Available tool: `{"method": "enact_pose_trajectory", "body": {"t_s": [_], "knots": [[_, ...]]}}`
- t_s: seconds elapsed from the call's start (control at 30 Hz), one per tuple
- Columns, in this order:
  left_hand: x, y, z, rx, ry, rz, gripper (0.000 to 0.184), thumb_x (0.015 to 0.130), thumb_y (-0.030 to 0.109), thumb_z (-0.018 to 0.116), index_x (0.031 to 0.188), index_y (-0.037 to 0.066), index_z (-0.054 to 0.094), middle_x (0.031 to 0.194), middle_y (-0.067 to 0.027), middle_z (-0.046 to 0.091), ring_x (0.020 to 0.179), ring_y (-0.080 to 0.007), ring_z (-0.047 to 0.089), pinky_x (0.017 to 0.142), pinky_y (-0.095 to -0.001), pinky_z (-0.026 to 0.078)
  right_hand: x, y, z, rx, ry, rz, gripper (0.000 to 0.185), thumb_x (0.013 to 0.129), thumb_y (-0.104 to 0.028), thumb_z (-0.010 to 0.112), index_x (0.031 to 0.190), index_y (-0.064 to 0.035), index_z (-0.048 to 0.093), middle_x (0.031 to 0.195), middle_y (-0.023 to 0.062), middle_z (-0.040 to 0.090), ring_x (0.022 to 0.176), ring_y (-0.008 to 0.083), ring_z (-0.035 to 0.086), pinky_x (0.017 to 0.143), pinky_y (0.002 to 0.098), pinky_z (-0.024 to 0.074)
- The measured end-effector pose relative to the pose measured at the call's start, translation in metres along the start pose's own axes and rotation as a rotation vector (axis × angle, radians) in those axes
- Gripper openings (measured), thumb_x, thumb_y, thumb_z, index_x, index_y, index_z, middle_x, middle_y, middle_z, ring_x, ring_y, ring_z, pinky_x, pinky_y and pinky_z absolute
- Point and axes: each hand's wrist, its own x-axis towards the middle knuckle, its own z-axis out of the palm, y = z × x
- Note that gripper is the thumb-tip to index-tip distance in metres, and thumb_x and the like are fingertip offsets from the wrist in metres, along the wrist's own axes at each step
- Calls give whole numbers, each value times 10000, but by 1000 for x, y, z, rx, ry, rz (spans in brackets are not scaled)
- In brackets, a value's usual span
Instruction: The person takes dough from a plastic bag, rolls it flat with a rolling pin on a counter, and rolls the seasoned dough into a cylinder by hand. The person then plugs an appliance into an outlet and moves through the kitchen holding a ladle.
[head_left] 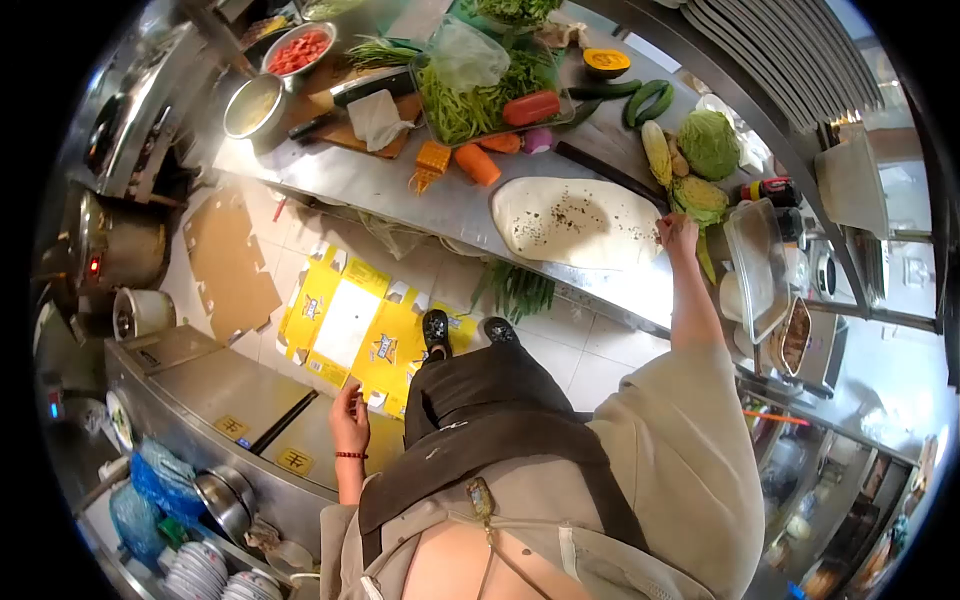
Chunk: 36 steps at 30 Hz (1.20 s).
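My right hand (679, 233) bunches its fingers at the right end of the dough sheet (612, 222); I cannot tell whether they pinch anything. My left hand (350, 420) hangs loosely curled, well apart. The pale, oblong sheet lies flat on the metal counter (458, 212), scattered with dark specks (566, 214).
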Motion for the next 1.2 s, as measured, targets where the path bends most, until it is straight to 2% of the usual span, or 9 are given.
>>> {"method": "enact_pose_trajectory", "body": {"t_s": [0.3,0.33,0.43,0.63,0.8,0.87,0.97,1.1,1.2], "knots": [[88,-2,-21,68,-204,132,232,860,-34,545,1084,-9,601,877,-131,644,746,-206,640,647,-305,526,-65,-63,-13,110,391,-128,99,773,-79,613,821,-64,699,779,180,655,712,355,643,645,407,506],[99,0,-21,41,-187,155,231,862,-33,542,1083,-9,601,869,-134,644,737,-202,638,641,-307,526,-57,-55,-19,49,427,-123,129,812,-128,613,847,-41,701,702,157,667,642,243,687,593,333,523],[129,5,-17,30,-191,218,225,860,-29,542,1074,-8,607,863,-152,646,712,-209,638,629,-305,528,-47,-71,-40,119,304,-106,89,805,-122,624,818,-62,690,751,171,656,712,349,643,675,416,502],[140,46,-18,82,-246,268,211,852,-21,566,1056,-5,617,887,-159,653,718,-218,649,625,-298,535,-15,-70,-35,-67,359,-245,192,828,-224,648,804,-34,670,639,173,612,608,338,619,571,414,471],[94,17,-25,95,-142,147,201,861,-10,566,1052,8,625,885,-144,661,720,-203,651,622,-296,536,-2,-24,-38,-70,254,-225,161,828,-185,590,813,-49,674,762,191,635,736,382,612,620,436,469],[66,7,-31,149,-77,57,204,851,-5,571,1046,14,630,894,-152,662,741,-214,658,647,-303,538,7,4,-14,-107,211,-254,239,865,-146,512,1012,-98,694,1000,160,668,923,330,628,780,415,503],[12,9,-35,176,36,-81,218,826,-5,588,1040,10,629,906,-168,659,758,-247,662,675,-325,537,-13,-24,-21,103,41,-37,259,912,-203,512,1003,1,643,1009,130,647,942,241,583,792,387,488],[-39,-2,-36,141,203,-251,217,806,38,594,1016,12,642,894,-187,656,765,-322,651,714,-370,524,-10,6,27,29,196,-272,167,741,-162,612,830,-47,694,794,173,662,711,328,633,663,415,527],[-36,-29,-49,151,256,-278,216,804,57,590,1008,24,651,876,-198,655,779,-342,647,725,-388,520,-26,-29,31,-109,228,-8,215,779,-251,608,845,-76,714,864,170,683,754,340,662,661,447,533]]}}
